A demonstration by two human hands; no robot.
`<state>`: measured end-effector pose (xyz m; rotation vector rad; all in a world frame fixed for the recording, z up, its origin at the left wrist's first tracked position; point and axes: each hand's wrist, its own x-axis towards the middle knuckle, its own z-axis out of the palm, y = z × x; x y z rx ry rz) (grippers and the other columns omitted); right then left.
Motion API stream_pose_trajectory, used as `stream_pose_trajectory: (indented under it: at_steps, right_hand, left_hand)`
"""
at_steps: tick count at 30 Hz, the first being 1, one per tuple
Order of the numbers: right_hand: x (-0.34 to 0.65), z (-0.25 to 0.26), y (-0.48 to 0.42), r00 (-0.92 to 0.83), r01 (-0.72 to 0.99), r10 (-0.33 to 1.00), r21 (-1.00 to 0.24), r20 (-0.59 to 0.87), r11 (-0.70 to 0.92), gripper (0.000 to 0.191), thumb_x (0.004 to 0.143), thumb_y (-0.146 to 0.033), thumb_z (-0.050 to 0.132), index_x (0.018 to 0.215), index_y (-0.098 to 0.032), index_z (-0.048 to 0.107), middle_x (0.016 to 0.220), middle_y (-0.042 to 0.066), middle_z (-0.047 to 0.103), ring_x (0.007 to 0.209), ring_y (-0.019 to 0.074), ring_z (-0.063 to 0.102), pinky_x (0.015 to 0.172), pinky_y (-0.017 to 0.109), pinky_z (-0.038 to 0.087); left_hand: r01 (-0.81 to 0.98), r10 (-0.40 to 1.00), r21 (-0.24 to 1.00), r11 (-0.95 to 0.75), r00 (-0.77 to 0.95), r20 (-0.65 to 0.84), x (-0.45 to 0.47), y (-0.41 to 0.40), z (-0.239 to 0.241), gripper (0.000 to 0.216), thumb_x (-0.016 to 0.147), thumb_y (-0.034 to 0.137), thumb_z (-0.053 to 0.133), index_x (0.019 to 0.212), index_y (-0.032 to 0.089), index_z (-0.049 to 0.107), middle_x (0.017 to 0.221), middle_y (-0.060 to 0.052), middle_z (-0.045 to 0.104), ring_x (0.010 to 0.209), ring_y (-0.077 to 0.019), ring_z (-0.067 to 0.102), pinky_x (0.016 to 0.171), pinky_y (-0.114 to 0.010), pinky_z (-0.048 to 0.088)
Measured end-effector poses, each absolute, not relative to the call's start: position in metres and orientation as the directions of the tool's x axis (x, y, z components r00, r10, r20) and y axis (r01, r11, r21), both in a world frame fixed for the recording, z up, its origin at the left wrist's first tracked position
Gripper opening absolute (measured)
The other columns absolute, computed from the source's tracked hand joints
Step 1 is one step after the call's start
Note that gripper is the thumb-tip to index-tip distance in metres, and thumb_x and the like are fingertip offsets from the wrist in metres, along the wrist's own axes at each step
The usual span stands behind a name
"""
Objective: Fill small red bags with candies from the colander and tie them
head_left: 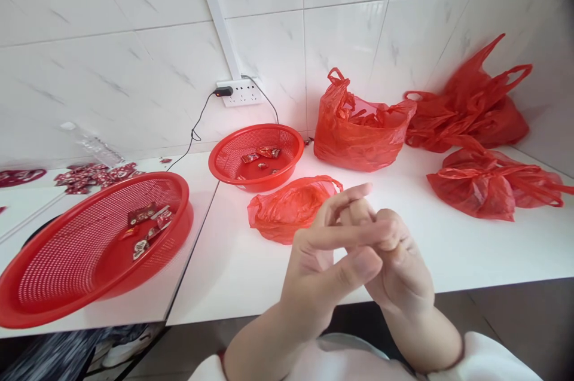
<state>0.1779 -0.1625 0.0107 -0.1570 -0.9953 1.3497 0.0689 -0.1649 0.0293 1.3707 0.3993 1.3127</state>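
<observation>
My two hands meet in front of me over the white counter's (470, 249) front edge. My left hand (314, 261) has its fingers stretched across my right hand (399, 261), which is curled into a loose fist. The hands touch each other and nothing shows in either. Just beyond them lies a small crumpled red plastic bag (287, 207). A large red mesh basket (58, 267) with a few small red packets (146, 225) stands at the left. A smaller red basket (255, 157) with packets sits further back.
Three more red plastic bags stand at the back right: an open one (359, 130), one against the wall (475, 106) and a tied one (488, 183). A wall socket (240, 93) with a black plug and cable hangs behind. Loose red packets (94, 176) lie far left.
</observation>
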Motion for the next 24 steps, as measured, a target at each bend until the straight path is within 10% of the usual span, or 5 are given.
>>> stream_pose_trajectory:
  at_steps: [10,24]
  right_hand:
    - [0.1765,0.0168,-0.1674,-0.369,-0.864,0.856,-0.473,0.363,-0.171,0.015,0.078,-0.035,0.072,0.070,-0.025,0.063,0.076,-0.001,0.045,0.078,0.0124,0.049,0.073,0.023,0.047]
    - [0.1844,0.0176,-0.1628,-0.304,-0.741,0.827,-0.663,0.473,0.106,0.029,0.078,-0.037,0.067,0.062,-0.022,0.049,0.066,-0.001,0.039,0.065,0.0145,0.045,0.058,0.027,0.045]
  left_hand:
    - [-0.432,0.864,0.848,-0.308,0.247,0.439,0.0770,-0.1662,0.0305,0.020,0.082,0.027,0.071,0.096,0.041,0.075,0.099,-0.001,0.070,0.128,-0.0237,0.045,0.108,-0.046,0.041]
    - [-0.407,0.840,0.856,-0.320,0.296,0.455,0.0697,-0.1670,0.0337,0.021,0.079,0.026,0.074,0.092,0.042,0.076,0.104,0.001,0.070,0.117,-0.0255,0.055,0.095,-0.047,0.053]
